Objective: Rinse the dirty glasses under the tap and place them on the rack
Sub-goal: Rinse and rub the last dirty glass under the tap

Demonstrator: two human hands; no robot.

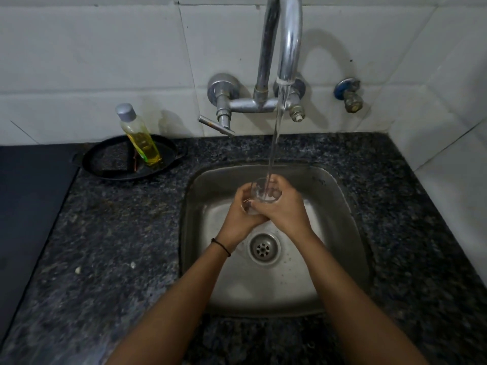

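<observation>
Granite countertop (118,233): dark, speckled, surrounds the basin
Steel sink (329,206): your hands are over it, beyond the drain (264,248)
Chrome tap (288,43): running
Black round dish (105,164): rear left, holds a tilted bottle of yellow liquid (139,135)
Your left hand (237,217), right hand (284,209): both curled round the glass
Clear glass (263,191): mouth up under the stream

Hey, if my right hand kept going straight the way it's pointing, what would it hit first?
The right hand, gripping the glass, points forward-left: it meets the left hand first, already touching it; beyond, probably the sink wall, depth unclear.
</observation>
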